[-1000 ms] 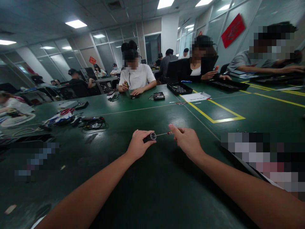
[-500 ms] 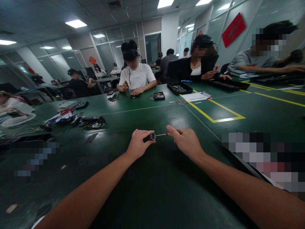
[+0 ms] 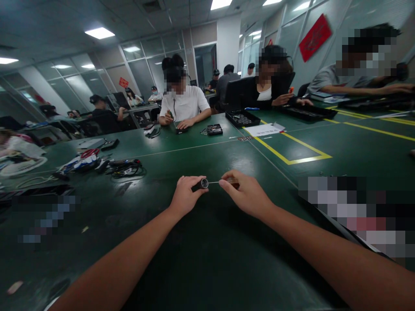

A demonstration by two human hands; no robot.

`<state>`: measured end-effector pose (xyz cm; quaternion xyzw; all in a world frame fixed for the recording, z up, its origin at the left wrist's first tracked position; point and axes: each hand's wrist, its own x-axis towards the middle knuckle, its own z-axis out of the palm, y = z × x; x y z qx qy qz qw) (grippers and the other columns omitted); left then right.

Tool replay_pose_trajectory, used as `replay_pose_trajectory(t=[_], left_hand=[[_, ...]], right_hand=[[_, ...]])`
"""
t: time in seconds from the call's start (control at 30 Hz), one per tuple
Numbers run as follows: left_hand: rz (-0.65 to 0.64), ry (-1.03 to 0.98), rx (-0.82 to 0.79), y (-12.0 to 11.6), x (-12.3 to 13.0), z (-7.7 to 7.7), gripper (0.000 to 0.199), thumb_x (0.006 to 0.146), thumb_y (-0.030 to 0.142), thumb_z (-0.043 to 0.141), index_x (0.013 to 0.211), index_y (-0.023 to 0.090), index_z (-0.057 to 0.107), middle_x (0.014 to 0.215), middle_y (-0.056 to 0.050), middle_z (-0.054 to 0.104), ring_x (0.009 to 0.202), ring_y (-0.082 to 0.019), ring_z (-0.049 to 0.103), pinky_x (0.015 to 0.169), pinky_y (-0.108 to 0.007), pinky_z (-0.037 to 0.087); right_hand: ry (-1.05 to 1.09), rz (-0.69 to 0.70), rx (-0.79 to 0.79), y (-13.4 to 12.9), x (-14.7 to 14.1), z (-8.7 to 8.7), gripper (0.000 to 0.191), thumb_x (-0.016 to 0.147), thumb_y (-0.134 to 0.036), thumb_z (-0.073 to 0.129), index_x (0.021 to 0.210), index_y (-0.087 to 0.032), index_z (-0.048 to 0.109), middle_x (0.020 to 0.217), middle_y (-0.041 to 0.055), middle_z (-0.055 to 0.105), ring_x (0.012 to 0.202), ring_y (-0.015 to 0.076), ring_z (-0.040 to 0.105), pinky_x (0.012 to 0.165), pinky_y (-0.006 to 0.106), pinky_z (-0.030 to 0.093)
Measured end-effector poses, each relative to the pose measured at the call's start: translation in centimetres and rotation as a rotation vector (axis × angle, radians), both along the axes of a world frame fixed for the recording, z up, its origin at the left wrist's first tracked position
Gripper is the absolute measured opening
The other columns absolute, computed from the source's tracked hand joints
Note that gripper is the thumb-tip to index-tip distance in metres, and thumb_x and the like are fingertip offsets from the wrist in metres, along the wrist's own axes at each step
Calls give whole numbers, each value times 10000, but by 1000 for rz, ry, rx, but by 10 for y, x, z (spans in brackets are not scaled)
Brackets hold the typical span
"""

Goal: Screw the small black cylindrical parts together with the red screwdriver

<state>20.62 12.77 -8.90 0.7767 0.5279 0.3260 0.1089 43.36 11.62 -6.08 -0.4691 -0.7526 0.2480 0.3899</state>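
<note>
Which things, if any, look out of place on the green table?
Black cables lie in an untidy tangle to the left of the left hand, and a pale scrap at the picture's lower left looks like stray litter.

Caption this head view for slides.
Left hand holds a dark cylinder, right hand a thin-shafted tool aimed at its end, over a green table.

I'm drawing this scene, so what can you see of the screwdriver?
The screwdriver has a thin, silvery shaft, apparently metal, and a brownish handle mostly hidden in the right grip. It's held roughly level over the green table, pointing left at the dark cylinder; whether its tip touches is unclear.
</note>
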Motion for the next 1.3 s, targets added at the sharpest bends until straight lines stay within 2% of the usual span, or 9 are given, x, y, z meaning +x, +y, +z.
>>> replay_pose_trajectory(t=[0.13, 0.23, 0.33, 0.6, 0.77, 0.87, 1.0, 1.1, 1.3], left_hand=[[-13, 1, 4, -1, 1, -1, 351, 871, 282, 743, 1216, 291, 681, 1233, -43, 707, 1177, -263, 610, 1143, -553, 304], [-23, 18, -11, -2, 2, -2, 353, 873, 295, 741, 1221, 301, 680, 1235, -39, 705, 1193, -265, 601, 1172, -582, 246], [-26, 14, -7, -2, 2, -3, 374, 869, 303, 748, 1235, 306, 670, 1243, -34, 702, 1201, -262, 596, 1174, -587, 234], [-8, 9, -10, -2, 3, 0, 337, 869, 285, 745, 1201, 288, 684, 1219, -47, 713, 1180, -270, 610, 1157, -577, 273], [5, 7, -5, -3, 3, 1, 336, 878, 277, 732, 1210, 285, 679, 1227, -47, 708, 1177, -269, 610, 1148, -569, 298], [-9, 41, 33, -5, 3, 3, 348, 884, 283, 728, 1227, 302, 671, 1238, -37, 702, 1192, -261, 602, 1174, -579, 254], [-23, 99, 62, -8, 4, 5, 363, 892, 282, 721, 1247, 327, 658, 1250, -17, 695, 1210, -244, 588, 1203, -585, 189], [-3, 94, 0, -7, 4, 4, 361, 893, 287, 718, 1249, 315, 659, 1249, -26, 695, 1219, -254, 583, 1195, -602, 202], [-6, 94, -17, -5, 5, 1, 361, 884, 308, 731, 1239, 309, 665, 1241, -26, 700, 1212, -260, 585, 1196, -605, 191]], right_hand=[[22, -73, 29, 1, -1, -1, 436, 1021, -477, 360, 887, -245, 704, 749, 28, 716, 711, 219, 677, 636, 328, 427], [69, -100, 29, 0, -1, -2, 322, 998, -407, 405, 1094, -239, 663, 859, 40, 735, 719, 218, 664, 642, 331, 428], [140, -61, -3, -2, -2, -3, 298, 950, -341, 468, 1208, -225, 560, 823, 21, 690, 685, 207, 622, 628, 324, 423], [156, -82, -92, -4, -2, -3, 222, 971, -401, 428, 1004, -244, 582, 774, 11, 654, 667, 201, 602, 605, 324, 403], [439, -31, -123, 1, -8, -11, 195, 886, -411, 584, 972, -236, 567, 804, 10, 649, 719, 185, 615, 668, 324, 476], [676, -37, -277, 10, -10, -16, 276, 842, -487, 639, 873, -217, 593, 798, 26, 651, 729, 181, 626, 731, 347, 518], [886, -156, -481, 21, -5, -21, 337, 855, -550, 618, 797, -220, 584, 656, -21, 543, 550, 140, 519, 644, 344, 527], [877, -214, -423, 23, -3, -23, 310, 859, -523, 635, 800, -221, 592, 679, -19, 543, 557, 135, 505, 625, 330, 520], [785, -133, -306, 18, -9, -23, 339, 860, -552, 625, 835, -214, 605, 687, -6, 589, 620, 155, 560, 620, 320, 476]])
